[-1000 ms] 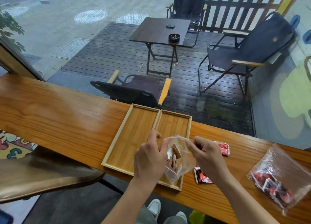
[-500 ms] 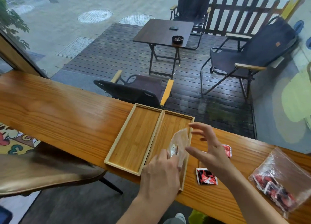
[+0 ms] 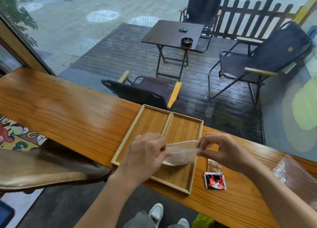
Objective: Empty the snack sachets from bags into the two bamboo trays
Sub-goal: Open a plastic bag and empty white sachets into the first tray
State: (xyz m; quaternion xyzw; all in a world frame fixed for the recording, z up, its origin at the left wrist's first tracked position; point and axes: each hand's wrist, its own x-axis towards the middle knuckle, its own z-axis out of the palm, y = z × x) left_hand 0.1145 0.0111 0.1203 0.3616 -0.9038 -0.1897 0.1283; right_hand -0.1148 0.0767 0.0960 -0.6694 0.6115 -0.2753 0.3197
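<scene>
Left hand (image 3: 145, 156) and right hand (image 3: 221, 150): each pinching one end of a clear bag (image 3: 181, 153), stretched between them over the right tray (image 3: 184, 130). Left tray (image 3: 147, 120): touching it, on the worktop (image 3: 68, 114). One red sachet (image 3: 215, 181): on the worktop just right of the trays; second bag (image 3: 296, 174) at far right.
</scene>
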